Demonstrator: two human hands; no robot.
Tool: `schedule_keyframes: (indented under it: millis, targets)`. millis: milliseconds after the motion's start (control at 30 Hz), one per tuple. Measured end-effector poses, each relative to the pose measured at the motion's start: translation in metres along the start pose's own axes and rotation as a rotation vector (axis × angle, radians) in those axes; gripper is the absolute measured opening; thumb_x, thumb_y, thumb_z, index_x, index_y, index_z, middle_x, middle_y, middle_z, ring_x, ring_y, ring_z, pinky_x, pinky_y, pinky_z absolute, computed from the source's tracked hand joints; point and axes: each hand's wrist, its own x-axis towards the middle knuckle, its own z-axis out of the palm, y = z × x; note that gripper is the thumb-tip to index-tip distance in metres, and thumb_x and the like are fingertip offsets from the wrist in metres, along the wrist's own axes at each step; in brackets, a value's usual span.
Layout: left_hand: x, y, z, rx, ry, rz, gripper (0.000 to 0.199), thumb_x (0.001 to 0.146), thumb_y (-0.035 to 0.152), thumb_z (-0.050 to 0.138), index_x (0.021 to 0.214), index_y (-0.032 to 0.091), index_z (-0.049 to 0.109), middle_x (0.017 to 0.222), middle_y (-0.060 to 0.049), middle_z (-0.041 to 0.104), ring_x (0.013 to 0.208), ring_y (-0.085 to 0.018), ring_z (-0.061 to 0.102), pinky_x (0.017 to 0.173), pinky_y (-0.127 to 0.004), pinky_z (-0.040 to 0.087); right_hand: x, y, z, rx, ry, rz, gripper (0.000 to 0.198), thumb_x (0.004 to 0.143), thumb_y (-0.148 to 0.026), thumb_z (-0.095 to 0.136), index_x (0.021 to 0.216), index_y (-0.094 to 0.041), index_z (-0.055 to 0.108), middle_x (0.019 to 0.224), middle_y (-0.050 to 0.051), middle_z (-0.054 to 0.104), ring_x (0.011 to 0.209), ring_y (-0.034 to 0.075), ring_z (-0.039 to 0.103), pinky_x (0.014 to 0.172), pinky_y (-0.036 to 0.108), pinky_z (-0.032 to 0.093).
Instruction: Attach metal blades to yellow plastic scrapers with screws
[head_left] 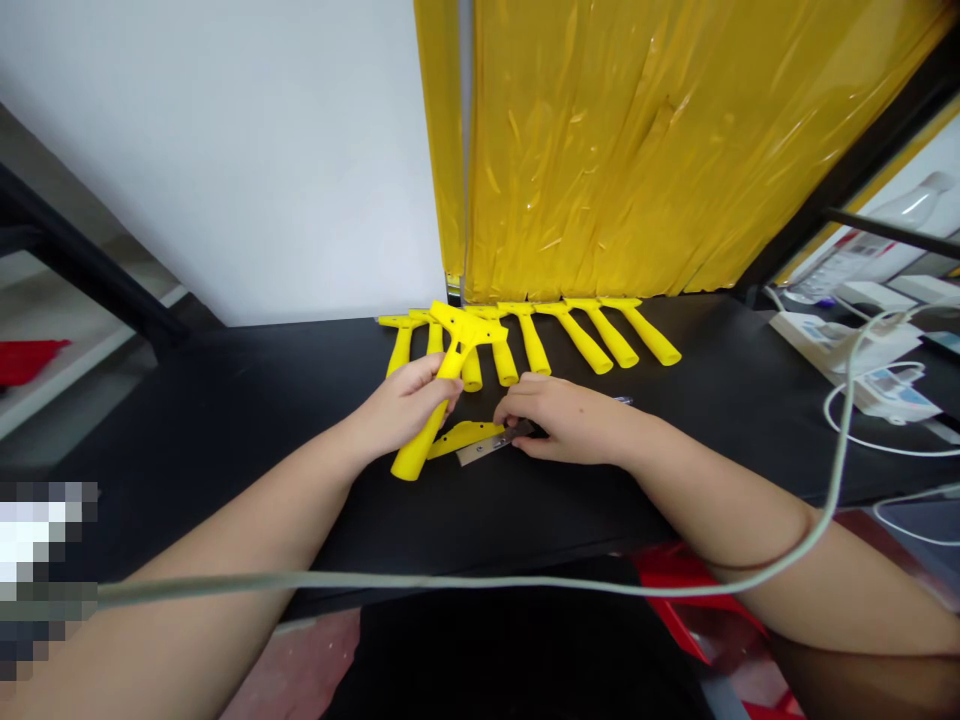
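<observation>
My left hand [412, 400] is closed around a yellow T-shaped scraper handle [417, 452], its wide head tilted up and away from me. Just right of it, my right hand [566, 415] has thumb and fingers pinched at the end of a flat metal blade [480, 448] with holes in it. Beside the blade, partly behind the held handle, lies a yellow cover plate [461, 436] with small holes. Several more yellow scraper handles [585, 345] lie in a row along the back of the black table [360, 530].
A white panel [247, 150] and a wall wrapped in yellow film [600, 150] stand behind the table. A pale cable [525, 583] hangs across in front of me. At right are white power boxes [892, 390] and a clear bottle [862, 250]. Black frame bars [90, 260] flank the table.
</observation>
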Motion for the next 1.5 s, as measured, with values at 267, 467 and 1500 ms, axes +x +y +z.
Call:
schedule_keyframes:
  millis: [267, 467, 1500]
  targets:
    - [-0.006, 0.014, -0.004, 0.366, -0.099, -0.038, 0.016, 0.08, 0.035, 0.068, 0.083, 0.02, 0.065, 0.08, -0.001, 0.068, 0.075, -0.02, 0.064, 0.069, -0.033, 0.05, -0.002, 0.002, -0.002, 0.019, -0.052, 0.082, 0.017, 0.088, -0.005, 0.064, 0.097, -0.019, 0.07, 0.094, 0.006, 0.072, 0.093, 0.022, 0.061, 0.085, 0.035, 0.049]
    - [-0.006, 0.014, -0.003, 0.39, -0.161, -0.058, 0.019, 0.082, 0.038, 0.067, 0.086, 0.02, 0.068, 0.084, -0.003, 0.071, 0.08, -0.023, 0.068, 0.074, -0.035, 0.054, -0.003, 0.002, -0.004, 0.011, -0.052, 0.044, 0.015, 0.089, -0.004, 0.065, 0.089, -0.019, 0.067, 0.095, 0.005, 0.068, 0.094, 0.022, 0.059, 0.088, 0.036, 0.048]
    - [-0.003, 0.008, -0.004, 0.312, -0.147, -0.048, 0.018, 0.083, 0.038, 0.064, 0.086, 0.02, 0.065, 0.092, -0.004, 0.073, 0.088, -0.023, 0.07, 0.082, -0.038, 0.053, -0.002, -0.007, -0.004, 0.031, -0.13, 0.191, 0.018, 0.083, -0.005, 0.059, 0.086, -0.02, 0.052, 0.096, 0.005, 0.061, 0.08, 0.018, 0.054, 0.072, 0.03, 0.04]
